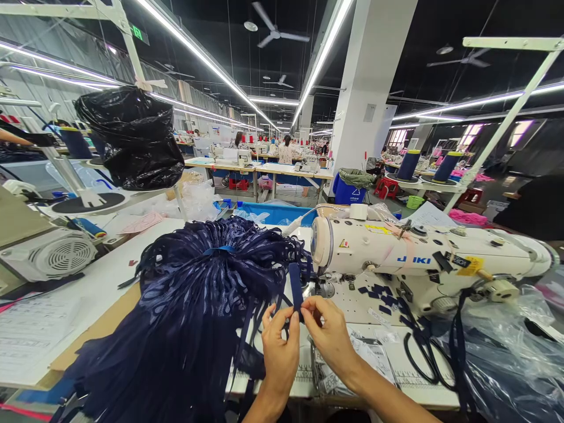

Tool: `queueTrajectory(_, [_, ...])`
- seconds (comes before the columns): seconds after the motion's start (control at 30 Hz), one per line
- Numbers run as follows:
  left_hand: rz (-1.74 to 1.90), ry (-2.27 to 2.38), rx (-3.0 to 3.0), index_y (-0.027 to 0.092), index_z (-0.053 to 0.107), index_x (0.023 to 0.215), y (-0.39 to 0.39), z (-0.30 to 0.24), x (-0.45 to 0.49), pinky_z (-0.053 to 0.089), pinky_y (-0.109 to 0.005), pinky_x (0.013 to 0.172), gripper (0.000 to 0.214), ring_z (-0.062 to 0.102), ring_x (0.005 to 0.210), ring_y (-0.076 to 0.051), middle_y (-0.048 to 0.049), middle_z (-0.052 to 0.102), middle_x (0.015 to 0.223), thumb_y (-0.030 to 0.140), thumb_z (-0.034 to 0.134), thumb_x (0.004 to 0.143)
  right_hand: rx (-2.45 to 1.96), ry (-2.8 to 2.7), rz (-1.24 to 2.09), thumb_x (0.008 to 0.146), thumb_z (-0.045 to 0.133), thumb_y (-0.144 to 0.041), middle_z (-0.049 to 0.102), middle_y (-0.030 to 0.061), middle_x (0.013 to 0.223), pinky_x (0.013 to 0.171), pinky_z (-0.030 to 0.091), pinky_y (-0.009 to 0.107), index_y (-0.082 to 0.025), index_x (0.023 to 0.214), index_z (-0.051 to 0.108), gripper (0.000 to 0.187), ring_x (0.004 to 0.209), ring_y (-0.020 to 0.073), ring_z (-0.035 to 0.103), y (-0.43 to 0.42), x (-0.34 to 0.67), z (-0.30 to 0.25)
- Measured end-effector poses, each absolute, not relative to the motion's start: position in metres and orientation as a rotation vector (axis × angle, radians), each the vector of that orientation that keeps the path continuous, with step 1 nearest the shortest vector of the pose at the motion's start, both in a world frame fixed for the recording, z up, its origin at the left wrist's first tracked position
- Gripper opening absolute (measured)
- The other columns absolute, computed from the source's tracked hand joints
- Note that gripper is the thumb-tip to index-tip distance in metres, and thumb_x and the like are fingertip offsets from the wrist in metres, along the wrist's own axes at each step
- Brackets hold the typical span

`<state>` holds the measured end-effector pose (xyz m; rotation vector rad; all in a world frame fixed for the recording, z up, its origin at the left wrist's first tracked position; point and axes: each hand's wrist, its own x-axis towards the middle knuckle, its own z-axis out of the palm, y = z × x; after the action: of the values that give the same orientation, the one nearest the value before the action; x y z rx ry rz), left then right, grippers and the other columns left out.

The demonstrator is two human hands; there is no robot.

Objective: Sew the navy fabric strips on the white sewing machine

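A navy fabric strap [295, 286] stands up between my two hands, in front of the sewing machine's needle end. My left hand [281, 346] pinches its lower end between thumb and fingers. From the other side, my right hand [329, 332] is closed on the same end, fingertips nearly touching the left thumb. To the left lies a large bundle of navy straps [189, 305], gathered by a blue tie [219, 249]. The white sewing machine [423, 252] is on the right, with small dark fabric pieces [382, 296] on its bed.
Black scissors [427, 355] lie at the right of the table, beside a clear plastic bag [497, 352] with dark fabric inside. Small packets of labels [348, 367] sit under my right wrist. A black plastic bag [132, 138] hangs from the thread stand at left. Paper sheets [37, 335] lie far left.
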<state>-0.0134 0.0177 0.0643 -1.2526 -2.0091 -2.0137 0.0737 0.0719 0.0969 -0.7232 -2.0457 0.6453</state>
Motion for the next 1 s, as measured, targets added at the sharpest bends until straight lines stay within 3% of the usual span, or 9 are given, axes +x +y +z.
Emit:
queueTrajectory(0.13, [-1.8,-1.849,-1.354,0.021,0.062,0.072,0.019,0.062,-0.014,0.044,-0.041,0.086,0.021,0.061,0.071,-0.019,-0.0022,0.067,0.068,0.027,0.044,0.081,-0.719,-2.056,0.587,0.081,0.04,-0.022,0.055,0.0029,0.065,0.056,0.038,0.027,-0.018,0.071,0.051,0.015,0.06,0.0156,0.047,0.074,0.071,0.094])
queueTrajectory(0.43, [-1.614,-1.734,-1.4,0.021,0.06,0.076,0.018,0.063,-0.018,0.045,-0.04,0.083,0.018,0.062,0.064,-0.017,-0.0007,0.067,0.068,0.021,0.043,0.081,-0.682,-2.01,0.771,0.077,0.04,-0.022,0.05,0.0006,0.06,0.049,0.036,0.023,-0.018,0.067,0.045,0.011,0.052,0.0129,0.046,0.078,0.065,0.084])
queueTrajectory(0.67, [-1.696,-1.757,-1.378,0.021,0.061,0.071,0.02,0.058,-0.022,0.049,-0.039,0.079,0.019,0.061,0.059,-0.017,-0.0009,0.066,0.063,0.023,0.046,0.081,-0.742,-1.947,1.016,0.073,0.043,-0.027,0.043,-0.0027,0.054,0.045,0.03,0.021,-0.019,0.063,0.043,0.013,0.048,0.0108,0.04,0.075,0.064,0.088])
queueTrajectory(0.83, [-1.85,-2.044,-1.375,0.021,0.067,0.068,0.023,0.058,-0.028,0.051,-0.038,0.068,0.019,0.061,0.08,-0.026,-0.0063,0.067,0.069,0.03,0.052,0.072,-0.64,-2.032,1.14,0.071,0.042,-0.024,0.041,-0.0039,0.051,0.044,0.029,0.02,-0.018,0.062,0.043,0.011,0.045,0.0097,0.037,0.06,0.065,0.095])
queueTrajectory(1.0, [-2.144,-2.174,-1.295,0.017,0.067,0.066,0.024,0.062,-0.031,0.05,-0.033,0.064,0.026,0.06,0.069,-0.022,-0.0073,0.065,0.068,0.04,0.054,0.071,-0.644,-2.015,0.906,0.081,0.043,-0.025,0.048,-0.0006,0.059,0.052,0.034,0.023,-0.017,0.068,0.052,0.017,0.054,0.0124,0.043,0.073,0.075,0.102])
